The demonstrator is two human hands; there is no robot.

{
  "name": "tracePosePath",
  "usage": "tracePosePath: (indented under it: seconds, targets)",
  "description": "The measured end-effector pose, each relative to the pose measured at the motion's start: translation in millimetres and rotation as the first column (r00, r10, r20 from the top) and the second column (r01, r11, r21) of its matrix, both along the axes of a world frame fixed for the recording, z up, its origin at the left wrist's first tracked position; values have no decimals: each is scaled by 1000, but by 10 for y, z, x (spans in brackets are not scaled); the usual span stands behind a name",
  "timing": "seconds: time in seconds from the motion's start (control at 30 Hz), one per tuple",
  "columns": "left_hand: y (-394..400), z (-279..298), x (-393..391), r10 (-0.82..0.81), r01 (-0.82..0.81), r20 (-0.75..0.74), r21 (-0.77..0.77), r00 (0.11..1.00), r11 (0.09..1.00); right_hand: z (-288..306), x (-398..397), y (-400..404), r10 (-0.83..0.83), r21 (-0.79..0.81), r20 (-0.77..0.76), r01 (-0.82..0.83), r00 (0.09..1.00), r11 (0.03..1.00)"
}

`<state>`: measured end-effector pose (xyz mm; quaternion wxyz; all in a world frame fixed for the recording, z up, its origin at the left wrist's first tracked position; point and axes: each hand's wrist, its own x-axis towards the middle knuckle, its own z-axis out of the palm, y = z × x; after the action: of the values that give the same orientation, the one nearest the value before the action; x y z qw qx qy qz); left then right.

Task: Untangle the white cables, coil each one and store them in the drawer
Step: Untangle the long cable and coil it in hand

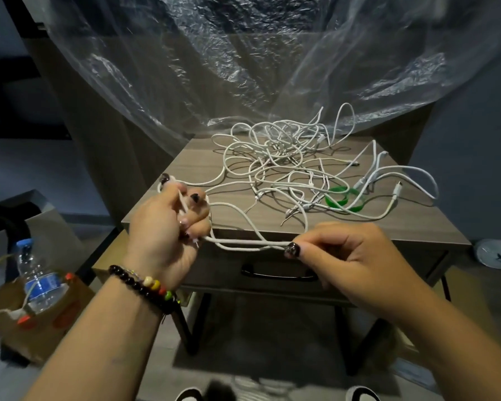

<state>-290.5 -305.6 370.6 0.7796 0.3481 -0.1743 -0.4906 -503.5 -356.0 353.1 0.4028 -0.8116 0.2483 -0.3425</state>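
A tangle of white cables (284, 157) lies spread over the top of a small wooden bedside table (197, 166). My left hand (168, 227) grips a few loops of one white cable (243, 244) at the table's front left corner. My right hand (342, 253) pinches the same cable between thumb and fingers, in front of the table's front edge. The strands run taut between both hands, and one end trails back into the tangle. The drawer (223, 270) with its black handle (278, 274) sits shut below my hands.
A green ring (334, 201) lies among the cables at the right. Clear plastic sheeting (243, 62) hangs behind the table. A brown paper bag (21, 328) with a water bottle (38, 279) stands on the floor at the left. A white object (495, 253) lies on the floor at the right.
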Motion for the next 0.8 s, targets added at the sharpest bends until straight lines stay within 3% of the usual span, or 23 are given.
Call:
tracePosePath:
  seconds: [0.1,0.27,0.43,0.67,0.8]
  targets:
    - [48,-57,-125,-146,128,160,119,976,985,-14,-46,-56,-52,-114,8,52,999,992]
    - [111,-95,-318,-314,284,194,168,929,944,16,-80,-59,6,-210,-14,-9,1000,978]
    - [90,-121,-355,-296,229,331,227,896,947,51,-45,-18,78,-157,103,-61,992,986]
    - [110,-187,-533,-537,441,311,329,784,835,54,13,28,89,-65,192,-78,977,995]
    - [148,-206,-545,-602,454,352,420,717,786,41,18,-4,14,-138,205,14,979,990]
